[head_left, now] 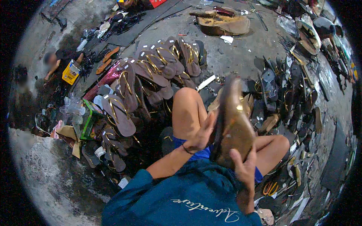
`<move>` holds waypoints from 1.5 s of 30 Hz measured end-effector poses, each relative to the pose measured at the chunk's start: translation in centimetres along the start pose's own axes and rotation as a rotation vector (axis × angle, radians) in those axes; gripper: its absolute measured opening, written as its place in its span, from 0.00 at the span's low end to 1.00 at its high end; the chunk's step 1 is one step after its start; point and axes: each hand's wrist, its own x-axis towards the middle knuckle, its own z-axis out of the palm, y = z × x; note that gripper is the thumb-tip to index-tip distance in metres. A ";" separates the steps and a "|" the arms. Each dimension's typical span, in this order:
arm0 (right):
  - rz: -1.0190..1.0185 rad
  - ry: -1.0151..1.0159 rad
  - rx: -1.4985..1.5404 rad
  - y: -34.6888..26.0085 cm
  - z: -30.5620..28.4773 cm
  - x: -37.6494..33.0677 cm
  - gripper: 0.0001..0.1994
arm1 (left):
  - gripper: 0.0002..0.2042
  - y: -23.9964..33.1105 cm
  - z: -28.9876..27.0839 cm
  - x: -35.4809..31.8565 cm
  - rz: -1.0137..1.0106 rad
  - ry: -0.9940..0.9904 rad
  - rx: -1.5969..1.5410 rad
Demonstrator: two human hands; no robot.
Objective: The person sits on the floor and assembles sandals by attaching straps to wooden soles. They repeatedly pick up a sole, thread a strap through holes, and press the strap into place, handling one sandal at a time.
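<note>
Sandal sole (234,124), brown and glossy with a gold glint near its middle, stands nearly upright between our two hands above our bare knees, blurred at its upper tip. Our left hand (201,133) presses its open palm and spread fingers flat against the sole's left edge; its grip is wide open and closes on nothing. Our right hand (244,165) has its grip closed on the sole's lower end, thumb up on the near face.

We sit on the concrete floor (233,56). Toward the floor's left side a green box (89,121) lies open; what it holds we cannot tell. Just above it, a row of brown sandals (151,71) with gold straps fans out overlapping toward the far edge; we count roughly a dozen, and the exact number is unclear. On the right side lies a heap of dark soles (275,86), too tangled to count. One worn wooden block (224,23) sits at the far edge. A yellow box (70,72) rests at the far left beside another person.
</note>
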 end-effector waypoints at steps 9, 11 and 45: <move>0.092 -0.109 -0.251 0.0 -8.0 2.1 0.31 | 0.30 9.3 -15.2 -4.9 0.393 0.996 0.208; 0.018 0.063 -0.688 1.7 -10.1 4.8 0.26 | 0.36 13.1 -27.1 -15.5 0.337 1.220 0.473; 0.100 0.382 0.705 17.7 -19.9 35.5 0.16 | 0.09 -8.2 1.6 5.5 0.147 -0.084 0.776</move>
